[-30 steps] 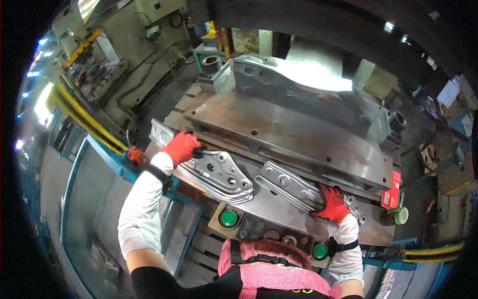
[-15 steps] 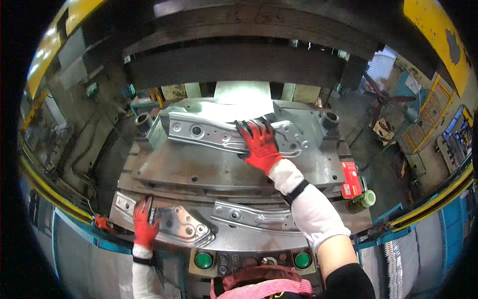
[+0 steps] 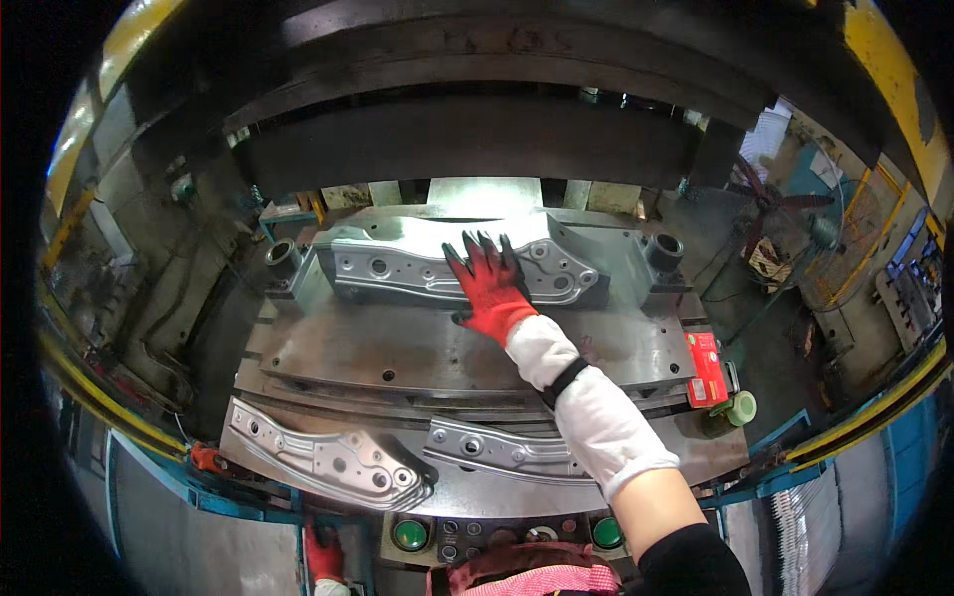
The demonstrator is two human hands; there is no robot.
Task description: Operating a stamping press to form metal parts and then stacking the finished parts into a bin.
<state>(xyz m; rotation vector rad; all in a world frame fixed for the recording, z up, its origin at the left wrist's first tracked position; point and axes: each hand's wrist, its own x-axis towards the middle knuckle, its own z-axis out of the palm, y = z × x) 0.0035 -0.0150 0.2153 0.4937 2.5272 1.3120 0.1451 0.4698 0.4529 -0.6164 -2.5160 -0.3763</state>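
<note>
My right hand (image 3: 489,288), in a red glove with dark fingertips, lies with fingers spread on a long pressed metal bracket (image 3: 402,269) that rests on the steel die (image 3: 477,338). The bracket has round holes and raised ribs. Low at the left, beside the control panel, is my left hand (image 3: 325,558), gloved in red. Its fingers look stretched out with nothing visible in them, though they are dim. A stack of similar metal brackets (image 3: 328,452) sits on the front ledge at left, and another pressed bracket (image 3: 497,449) lies right of it, partly behind my right sleeve.
A dark press ram (image 3: 457,139) spans above the die. Guide posts stand at left (image 3: 282,258) and right (image 3: 664,250). Two green buttons (image 3: 410,534) flank the front control panel. A red box (image 3: 706,370) and a green-capped bottle (image 3: 733,412) stand at the right edge.
My left hand has left the bracket stack and dropped toward the lower edge. My right hand has shifted slightly left with its fingers spreading; the bracket under it sits slightly differently on the die.
</note>
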